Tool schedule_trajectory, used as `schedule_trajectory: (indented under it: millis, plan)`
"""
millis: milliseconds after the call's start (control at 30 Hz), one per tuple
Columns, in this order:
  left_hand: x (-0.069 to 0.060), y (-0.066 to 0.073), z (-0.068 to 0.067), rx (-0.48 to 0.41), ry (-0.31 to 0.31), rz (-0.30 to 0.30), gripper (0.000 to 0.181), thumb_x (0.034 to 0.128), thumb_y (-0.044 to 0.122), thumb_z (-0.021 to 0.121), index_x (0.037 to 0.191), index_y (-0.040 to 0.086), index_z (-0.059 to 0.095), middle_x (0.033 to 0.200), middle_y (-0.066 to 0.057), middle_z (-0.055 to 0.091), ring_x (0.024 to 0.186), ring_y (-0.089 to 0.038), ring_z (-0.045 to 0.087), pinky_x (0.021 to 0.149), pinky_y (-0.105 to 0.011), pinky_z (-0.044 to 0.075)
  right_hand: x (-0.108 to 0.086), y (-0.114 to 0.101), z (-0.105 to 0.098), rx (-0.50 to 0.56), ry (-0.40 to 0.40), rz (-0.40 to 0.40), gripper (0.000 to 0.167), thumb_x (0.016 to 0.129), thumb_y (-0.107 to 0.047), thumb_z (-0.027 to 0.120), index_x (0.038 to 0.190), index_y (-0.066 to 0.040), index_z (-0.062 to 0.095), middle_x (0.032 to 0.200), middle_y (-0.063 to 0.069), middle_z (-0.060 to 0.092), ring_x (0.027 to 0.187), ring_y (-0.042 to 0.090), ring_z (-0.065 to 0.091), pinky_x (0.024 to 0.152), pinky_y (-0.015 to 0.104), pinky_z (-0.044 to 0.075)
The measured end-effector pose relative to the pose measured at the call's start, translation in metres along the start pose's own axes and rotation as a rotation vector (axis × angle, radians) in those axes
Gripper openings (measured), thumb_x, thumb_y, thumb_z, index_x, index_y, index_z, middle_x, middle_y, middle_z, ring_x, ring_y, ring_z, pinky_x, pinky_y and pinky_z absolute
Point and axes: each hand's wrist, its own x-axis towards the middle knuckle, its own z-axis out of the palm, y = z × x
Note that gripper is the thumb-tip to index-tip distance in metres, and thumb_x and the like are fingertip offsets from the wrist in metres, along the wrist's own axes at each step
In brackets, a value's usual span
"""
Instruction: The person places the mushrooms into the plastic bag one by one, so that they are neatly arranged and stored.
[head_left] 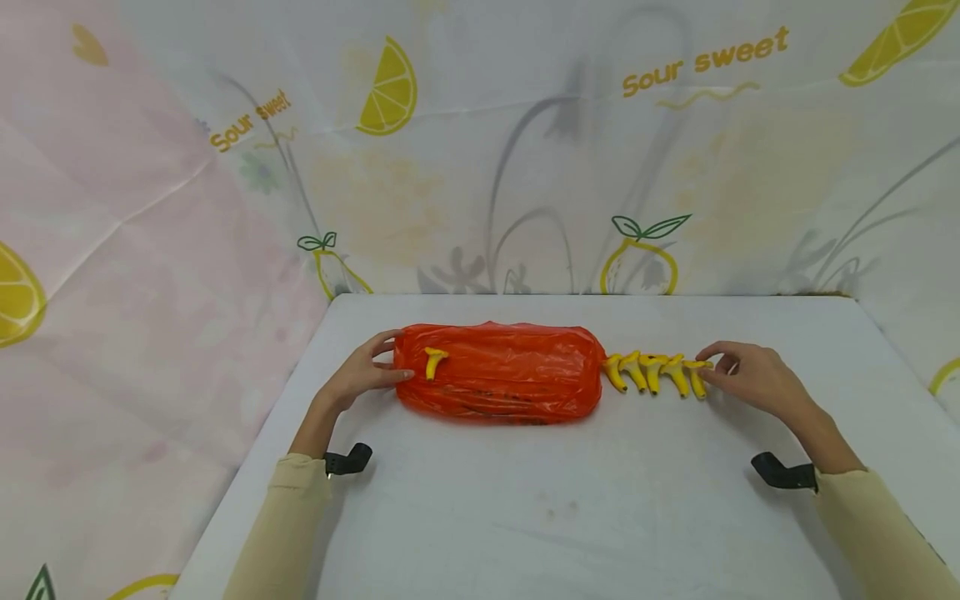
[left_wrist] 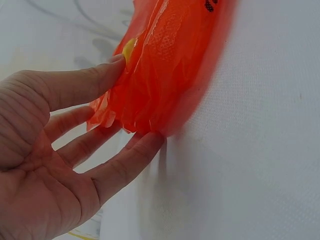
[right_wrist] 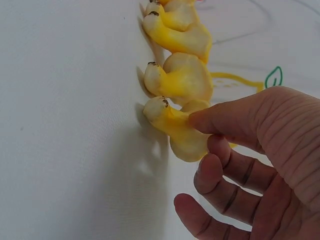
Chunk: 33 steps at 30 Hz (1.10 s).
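The left hand (head_left: 358, 375) has its thumb and fingers spread apart against the near end of a red plastic bag (head_left: 517, 367), which lies to its right on the bench (head_left: 525, 508). The right hand (head_left: 753, 379) has thumb and forefinger together on the end banana piece (right_wrist: 172, 120); the other banana pieces (head_left: 653, 375) run leftward from it to the bag, close together. A lone banana piece (head_left: 432, 364) sits on the bag just beside the left thumb.

A sideways nudge by the right hand could knock the neighbouring pieces askew, since they stand so close. If the left hand pulls or presses the slack plastic, the lone piece could tip or slide.

Beyond both hands, the backdrop cloth (head_left: 480, 167) reads "Sour sweet" twice. Dark print (head_left: 498, 408) on the bag's near side is illegible; no brand can be read.
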Motion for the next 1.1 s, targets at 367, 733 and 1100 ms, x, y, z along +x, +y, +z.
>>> schedule_trajectory:
  millis: [367,733,1100]
  plan:
    - [0.0,-0.001,0.001,0.002,0.0,-0.005,0.079,0.0878,0.018,0.076,0.153,0.014,0.031,0.155,-0.023,0.026,0.128,-0.048,0.045,0.092,-0.045,0.053,0.0,-0.003,-0.004,0.013,0.01,-0.025,0.021,0.089,-0.018,0.071,0.105,-0.005,0.066,0.077,0.001,0.058,0.067,0.018,0.052,0.053,0.03,0.042]
    - [-0.002,0.0,0.0,0.004,0.0,-0.011,0.079,0.0878,0.018,0.075,0.153,0.015,0.031,0.156,-0.023,0.025,0.128,-0.048,0.044,0.093,-0.045,0.052,-0.005,-0.013,-0.018,0.014,0.064,-0.035,0.022,0.091,-0.019,0.07,0.108,-0.005,0.066,0.074,0.001,0.058,0.064,0.019,0.05,0.052,0.029,0.041]
    - [-0.001,-0.001,0.001,0.003,-0.01,0.017,0.081,0.0888,0.015,0.074,0.155,0.012,0.027,0.156,-0.026,0.024,0.128,-0.051,0.043,0.092,-0.046,0.053,-0.002,-0.032,-0.025,0.138,0.034,-0.024,0.029,0.094,-0.026,0.068,0.115,-0.006,0.064,0.078,0.009,0.062,0.059,0.018,0.052,0.051,0.028,0.043]
